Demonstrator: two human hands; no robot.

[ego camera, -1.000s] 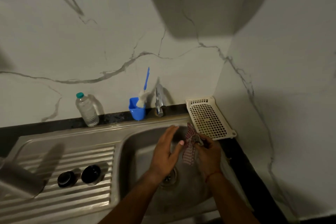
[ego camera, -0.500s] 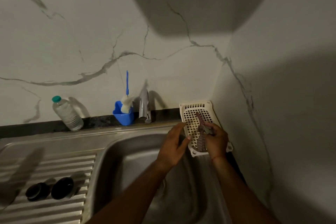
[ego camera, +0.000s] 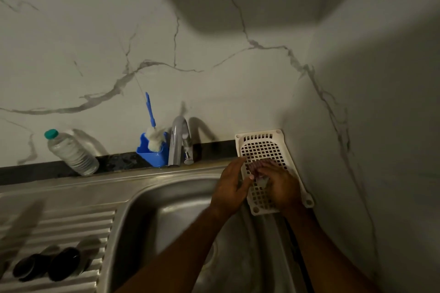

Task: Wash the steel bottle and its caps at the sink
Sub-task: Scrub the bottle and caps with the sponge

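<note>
1. The right hand (ego camera: 281, 185) has its fingers curled down over a striped cloth (ego camera: 258, 165) and presses it onto the white plastic basket (ego camera: 266, 140) at the far right corner of the counter; a pale lump sits under the thumb, too blurred to name.
2. The left hand (ego camera: 234, 185) is half open, fingers straight, its fingertips touching the basket's left edge and its thumb reaching toward the cloth; it grips nothing that can be made out.
3. The step looks like laying the scrub cloth down in the basket. To do it well, spread the cloth flat across the mesh so that it drains, and steady the basket with the left hand so it does not slide off the rim into the sink (ego camera: 166, 197).
4. Let go only once the cloth lies wholly inside the basket walls, not draped over the near edge.
5. The task's own pieces are well apart to the left: two dark caps (ego camera: 47, 265) stand side by side on the ribbed drainboard (ego camera: 78, 226). A blurred steel shape at the left frame edge may be the bottle; I cannot tell.
6. The tap (ego camera: 177, 140) shows no running water.
</note>
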